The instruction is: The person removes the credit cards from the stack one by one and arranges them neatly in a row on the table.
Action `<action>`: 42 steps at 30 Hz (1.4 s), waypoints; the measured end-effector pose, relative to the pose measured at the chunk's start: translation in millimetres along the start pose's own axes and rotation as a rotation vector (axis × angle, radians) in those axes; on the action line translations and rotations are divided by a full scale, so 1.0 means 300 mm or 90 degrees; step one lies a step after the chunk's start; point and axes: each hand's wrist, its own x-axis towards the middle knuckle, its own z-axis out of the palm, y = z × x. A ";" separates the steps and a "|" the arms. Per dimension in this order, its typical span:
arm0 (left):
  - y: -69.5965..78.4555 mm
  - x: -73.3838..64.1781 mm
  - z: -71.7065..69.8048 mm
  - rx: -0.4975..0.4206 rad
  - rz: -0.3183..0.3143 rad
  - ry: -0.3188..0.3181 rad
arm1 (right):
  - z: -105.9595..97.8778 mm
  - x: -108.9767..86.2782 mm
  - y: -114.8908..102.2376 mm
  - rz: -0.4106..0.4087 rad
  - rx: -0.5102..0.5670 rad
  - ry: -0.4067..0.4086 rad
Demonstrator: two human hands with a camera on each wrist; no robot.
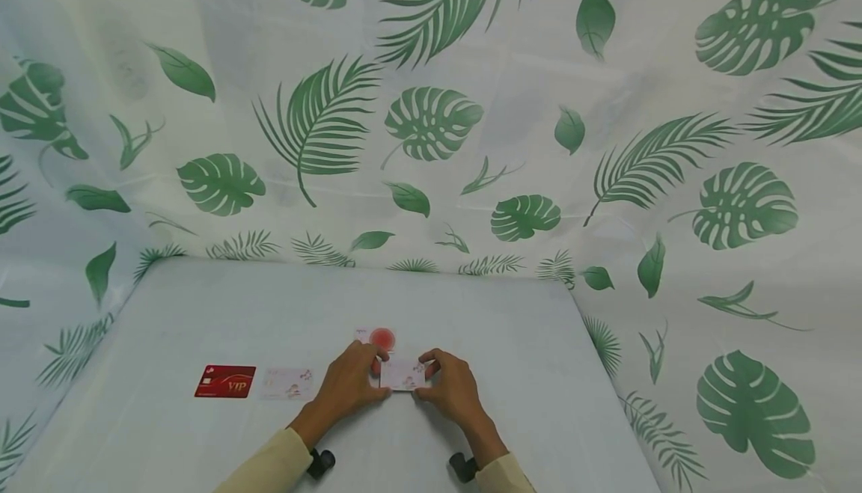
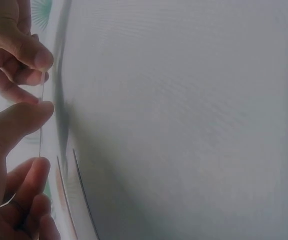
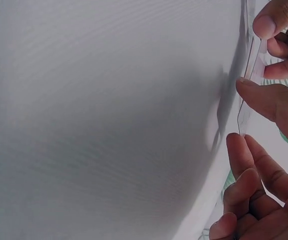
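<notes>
Both hands hold a pale card with a small pink print [image 1: 402, 375] above the white table. On its left side, the left hand [image 1: 348, 381] grips it between thumb and fingers. The right hand [image 1: 453, 388] pinches its right side the same way. Seen nearly edge-on, the card [image 3: 243, 119] is a thin strip between the fingertips in the right wrist view. Just behind the hands lies a card with a red circle [image 1: 381, 339], partly covered by the left hand and the held card.
On the table [image 1: 525, 358], left of the hands, a red VIP card [image 1: 225, 381] lies beside a pale printed card [image 1: 288, 383]. Leaf-patterned sheeting [image 1: 471, 201] rises behind the table and along its sides.
</notes>
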 end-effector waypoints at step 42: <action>0.011 0.013 0.018 0.045 0.015 -0.038 | 0.017 -0.006 0.025 0.038 -0.011 -0.003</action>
